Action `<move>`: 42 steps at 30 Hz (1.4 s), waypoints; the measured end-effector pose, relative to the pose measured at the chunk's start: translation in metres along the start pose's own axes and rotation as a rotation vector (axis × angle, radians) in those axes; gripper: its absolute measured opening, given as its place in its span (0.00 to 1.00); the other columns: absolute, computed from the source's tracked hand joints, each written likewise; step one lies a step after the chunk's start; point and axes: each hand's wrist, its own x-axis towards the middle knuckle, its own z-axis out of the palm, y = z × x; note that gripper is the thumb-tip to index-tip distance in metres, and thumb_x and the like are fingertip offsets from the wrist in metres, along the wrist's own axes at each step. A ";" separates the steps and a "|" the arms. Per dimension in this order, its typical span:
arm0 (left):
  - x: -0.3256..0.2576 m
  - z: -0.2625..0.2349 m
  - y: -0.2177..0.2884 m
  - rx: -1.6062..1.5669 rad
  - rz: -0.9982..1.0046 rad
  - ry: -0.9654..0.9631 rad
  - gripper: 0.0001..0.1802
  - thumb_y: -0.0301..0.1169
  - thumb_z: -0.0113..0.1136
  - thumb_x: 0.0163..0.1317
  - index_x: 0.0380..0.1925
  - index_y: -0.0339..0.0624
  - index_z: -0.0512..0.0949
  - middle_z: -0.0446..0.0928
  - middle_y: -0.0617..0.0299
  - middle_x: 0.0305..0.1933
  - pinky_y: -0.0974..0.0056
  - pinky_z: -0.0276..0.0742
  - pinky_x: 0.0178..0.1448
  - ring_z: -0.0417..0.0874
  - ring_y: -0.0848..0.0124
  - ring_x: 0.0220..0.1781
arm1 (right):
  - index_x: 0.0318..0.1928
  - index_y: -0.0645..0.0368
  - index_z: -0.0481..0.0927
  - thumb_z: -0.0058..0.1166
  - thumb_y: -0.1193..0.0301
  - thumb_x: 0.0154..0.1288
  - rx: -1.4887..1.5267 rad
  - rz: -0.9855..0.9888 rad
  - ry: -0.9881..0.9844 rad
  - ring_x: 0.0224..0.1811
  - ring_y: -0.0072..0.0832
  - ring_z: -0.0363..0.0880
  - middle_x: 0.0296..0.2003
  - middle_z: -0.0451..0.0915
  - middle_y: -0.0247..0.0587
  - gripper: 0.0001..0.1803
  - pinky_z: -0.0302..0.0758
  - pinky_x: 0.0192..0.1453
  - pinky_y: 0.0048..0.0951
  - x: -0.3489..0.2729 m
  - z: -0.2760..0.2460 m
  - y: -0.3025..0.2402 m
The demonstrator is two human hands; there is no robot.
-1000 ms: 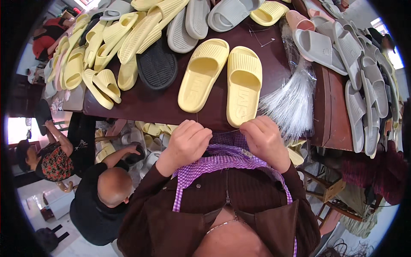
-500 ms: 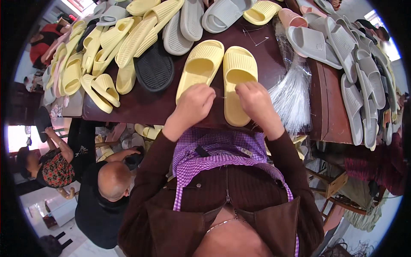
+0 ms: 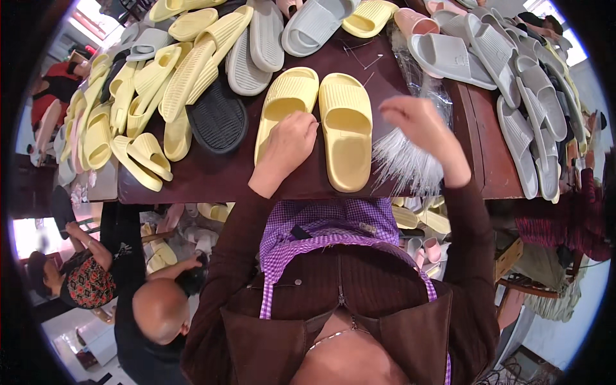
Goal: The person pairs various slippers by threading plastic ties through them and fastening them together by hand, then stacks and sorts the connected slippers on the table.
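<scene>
A pair of yellow slide slippers lies side by side on the dark red table, toes pointing away from me. My left hand rests over the left slipper, its fingers closed in a pinch near the inner edge; anything in them is too small to make out. The right slipper lies untouched. Raised to its right, my right hand has curled fingers, slightly blurred, and what they hold, if anything, does not show. Below that hand spreads a bundle of thin clear plastic strands, partly in a clear bag.
Piled yellow and grey slippers and a black sole cover the table's left side. Grey slippers are heaped at right. A few loose strands lie beyond the pair. A person in black works at lower left.
My right hand has left the right slipper and moved right and away, over the strands. My left hand stays at the left slipper. The whole view has shifted slightly.
</scene>
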 end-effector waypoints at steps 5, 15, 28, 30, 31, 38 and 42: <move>0.002 0.005 -0.006 0.003 -0.001 0.003 0.05 0.27 0.56 0.59 0.30 0.36 0.76 0.76 0.51 0.31 0.55 0.74 0.40 0.78 0.52 0.35 | 0.32 0.65 0.82 0.53 0.61 0.64 0.181 0.388 -0.288 0.21 0.21 0.76 0.23 0.79 0.35 0.17 0.70 0.21 0.23 0.062 0.004 0.068; -0.001 0.007 -0.014 -0.085 0.013 -0.012 0.04 0.27 0.58 0.56 0.28 0.37 0.77 0.77 0.54 0.30 0.56 0.73 0.40 0.78 0.55 0.35 | 0.29 0.63 0.81 0.56 0.60 0.62 0.210 0.601 -0.087 0.13 0.17 0.66 0.18 0.74 0.30 0.17 0.61 0.13 0.24 0.101 0.063 0.095; 0.003 0.007 -0.020 -0.090 0.115 0.005 0.03 0.26 0.59 0.54 0.26 0.38 0.77 0.76 0.58 0.28 0.58 0.69 0.43 0.73 0.58 0.34 | 0.41 0.63 0.80 0.55 0.71 0.61 0.388 -0.245 -0.009 0.33 0.30 0.79 0.31 0.81 0.40 0.10 0.75 0.39 0.28 0.166 0.096 0.051; 0.002 0.006 -0.019 -0.094 0.110 0.008 0.03 0.26 0.59 0.54 0.26 0.38 0.77 0.77 0.57 0.28 0.58 0.69 0.43 0.72 0.58 0.34 | 0.40 0.63 0.79 0.54 0.72 0.60 0.256 -0.332 -0.146 0.34 0.36 0.79 0.32 0.81 0.44 0.09 0.75 0.40 0.31 0.171 0.107 0.038; 0.002 0.006 -0.018 -0.105 0.107 0.008 0.03 0.26 0.59 0.54 0.26 0.38 0.77 0.77 0.57 0.28 0.58 0.70 0.43 0.72 0.58 0.34 | 0.40 0.64 0.78 0.54 0.73 0.60 0.188 -0.374 -0.212 0.34 0.39 0.79 0.32 0.81 0.46 0.09 0.75 0.41 0.32 0.173 0.108 0.033; 0.000 0.004 -0.017 -0.153 0.077 0.017 0.03 0.24 0.57 0.55 0.29 0.36 0.78 0.77 0.55 0.31 0.58 0.72 0.43 0.74 0.56 0.36 | 0.39 0.61 0.75 0.50 0.71 0.64 -0.201 -0.287 -0.214 0.36 0.44 0.79 0.31 0.79 0.50 0.07 0.74 0.43 0.39 0.162 0.083 0.046; 0.001 0.003 -0.002 -0.307 0.038 0.148 0.06 0.23 0.56 0.55 0.34 0.37 0.78 0.78 0.53 0.33 0.59 0.74 0.43 0.77 0.57 0.37 | 0.38 0.61 0.74 0.50 0.72 0.64 -0.187 -0.236 0.010 0.36 0.47 0.79 0.31 0.79 0.50 0.06 0.75 0.42 0.41 0.141 0.074 0.059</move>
